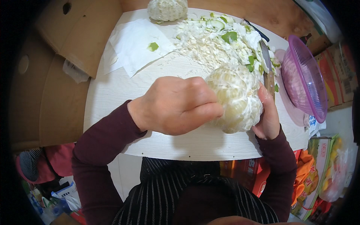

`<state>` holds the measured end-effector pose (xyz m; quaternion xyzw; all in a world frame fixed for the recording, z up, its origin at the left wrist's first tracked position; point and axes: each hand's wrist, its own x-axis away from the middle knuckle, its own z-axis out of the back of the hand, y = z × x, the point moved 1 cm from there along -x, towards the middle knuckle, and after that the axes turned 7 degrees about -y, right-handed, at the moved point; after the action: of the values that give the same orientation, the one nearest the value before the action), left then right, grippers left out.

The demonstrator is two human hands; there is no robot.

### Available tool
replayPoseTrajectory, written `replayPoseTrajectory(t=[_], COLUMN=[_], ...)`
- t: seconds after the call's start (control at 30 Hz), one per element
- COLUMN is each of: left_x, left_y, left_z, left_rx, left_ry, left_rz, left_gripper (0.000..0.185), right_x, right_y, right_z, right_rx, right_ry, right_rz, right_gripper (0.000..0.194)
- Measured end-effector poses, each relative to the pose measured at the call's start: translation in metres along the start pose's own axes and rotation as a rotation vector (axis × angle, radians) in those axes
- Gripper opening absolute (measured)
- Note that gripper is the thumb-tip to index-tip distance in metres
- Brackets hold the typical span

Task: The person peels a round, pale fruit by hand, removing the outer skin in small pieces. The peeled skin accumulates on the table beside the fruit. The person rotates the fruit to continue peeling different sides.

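Note:
A large peeled pomelo with patches of white pith is held above the front part of the white table. My right hand grips it from the right side, thumb up along its edge. At the pomelo's left side, my left hand is closed with its fingertips against the fruit; whether a bit of pith is pinched there is hidden. Beyond the fruit lies a heap of pith scraps and green peel. A knife with a wooden handle lies right of the heap. Another peeled pomelo sits at the far edge.
On the right a purple translucent plastic bowl stands tilted. White paper sheets with a piece of green peel lie at the back left. A dark-handled tool rests behind the knife. Cardboard boxes border the table's left side.

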<state>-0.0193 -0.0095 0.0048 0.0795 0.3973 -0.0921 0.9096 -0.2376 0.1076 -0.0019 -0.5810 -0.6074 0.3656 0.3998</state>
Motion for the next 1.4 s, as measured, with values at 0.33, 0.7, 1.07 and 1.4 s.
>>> replayPoseTrajectory(t=[0.33, 0.7, 1.07, 1.4], left_x=[0.002, 0.002, 0.006, 0.001], left_y=[-0.003, 0.000, -0.005, 0.010], left_z=[0.007, -0.006, 0.012, -0.014], left_rx=[0.072, 0.154, 0.491, 1.185], left_ry=[0.001, 0.036, 0.141, -0.145], left_rz=[-0.025, -0.005, 0.509, 0.910], left_gripper=[0.018, 0.025, 0.035, 0.110], right_x=[0.005, 0.004, 0.000, 0.009], right_y=[-0.005, -0.011, -0.016, -0.014], right_z=[-0.009, -0.007, -0.005, -0.008], right_rx=[-0.009, 0.058, 0.341, 0.733], right_ry=[-0.096, -0.047, -0.143, -0.385], right_rz=[-0.048, -0.045, -0.012, 0.257], right_gripper=[0.071, 0.071, 0.083, 0.138])
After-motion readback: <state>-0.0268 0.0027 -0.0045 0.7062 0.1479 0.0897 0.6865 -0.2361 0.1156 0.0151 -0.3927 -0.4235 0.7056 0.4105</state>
